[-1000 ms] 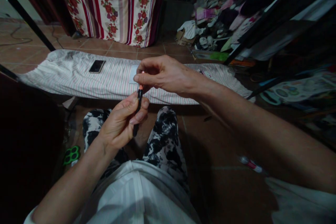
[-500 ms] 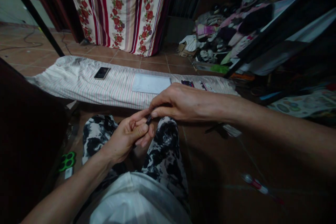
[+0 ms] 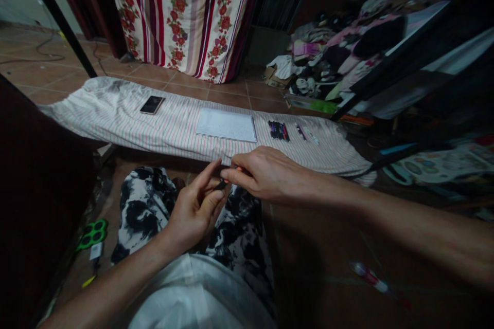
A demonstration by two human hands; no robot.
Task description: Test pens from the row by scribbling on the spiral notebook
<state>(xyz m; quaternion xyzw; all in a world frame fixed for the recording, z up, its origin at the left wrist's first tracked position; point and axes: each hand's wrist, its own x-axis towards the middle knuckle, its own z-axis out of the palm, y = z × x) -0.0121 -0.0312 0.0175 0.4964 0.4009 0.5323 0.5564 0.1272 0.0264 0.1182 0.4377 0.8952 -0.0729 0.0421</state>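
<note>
Because the slim pen (image 3: 223,183) looked light and stiff, its barrel seemed the best place to hold; it sat at lower center of the frame, clamped between the grip of the left hand (image 3: 195,213) and the fingertips of the right hand (image 3: 270,181).

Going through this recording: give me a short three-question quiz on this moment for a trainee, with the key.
1. What do the left hand and the right hand hold between them?
2. True or false: the phone lies on the striped cloth, left of the spiral notebook.
3. What lies to the right of the notebook on the cloth?
A) a mug
B) a row of pens
C) a laptop

Key: 1. a dark pen; 2. true; 3. B.
</note>
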